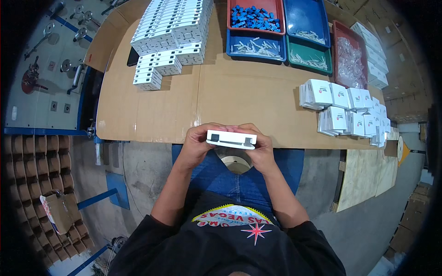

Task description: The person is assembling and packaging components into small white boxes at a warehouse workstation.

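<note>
Both my hands hold a white rectangular plastic case (231,139) in front of my body, level with the table's near edge. My left hand (200,141) is wrapped round its left end, and my right hand (261,146) grips the right end. The side turned up shows a dark square opening at the left and a grey notch at the right. A thin gap or lip runs along its lower edge. Fingers of both hands meet behind the case, so its far side is hidden. Similar white cases (152,41) stand in tall stacked rows at the far left of the table.
The cardboard-covered table (239,96) spans ahead. Small white boxes or packets (338,117) lie grouped at its right. Behind are a red tray (230,18) of blue parts, blue (255,57) and green trays (308,69) of thin white pieces, and a red tray of clear bags (350,57).
</note>
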Demonstrator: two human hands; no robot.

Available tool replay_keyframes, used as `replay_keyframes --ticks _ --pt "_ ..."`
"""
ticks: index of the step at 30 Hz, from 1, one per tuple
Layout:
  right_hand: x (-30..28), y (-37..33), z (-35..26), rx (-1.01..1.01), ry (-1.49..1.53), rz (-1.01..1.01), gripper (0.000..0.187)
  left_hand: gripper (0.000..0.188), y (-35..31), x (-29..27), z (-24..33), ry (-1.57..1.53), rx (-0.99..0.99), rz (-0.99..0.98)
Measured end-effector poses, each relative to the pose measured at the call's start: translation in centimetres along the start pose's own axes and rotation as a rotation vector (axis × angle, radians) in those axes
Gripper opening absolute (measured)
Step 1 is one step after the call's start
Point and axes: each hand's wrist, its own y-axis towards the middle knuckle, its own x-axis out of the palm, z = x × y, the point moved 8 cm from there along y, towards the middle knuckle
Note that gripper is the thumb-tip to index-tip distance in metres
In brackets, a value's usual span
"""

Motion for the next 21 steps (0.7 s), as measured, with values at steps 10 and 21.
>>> replay_keyframes --ticks 10,21 --pt "0.4 0.4 -3.9 -0.056 -0.165 0.146 0.046 0.030 0.1 1.0 1.9 0.030 0.098 0.020" --pt "0.6 -0.6 -5.3 -0.229 -0.316 0.125 0.035 0.031 0.1 1.8 2.0 0.080 0.098 -0.025"
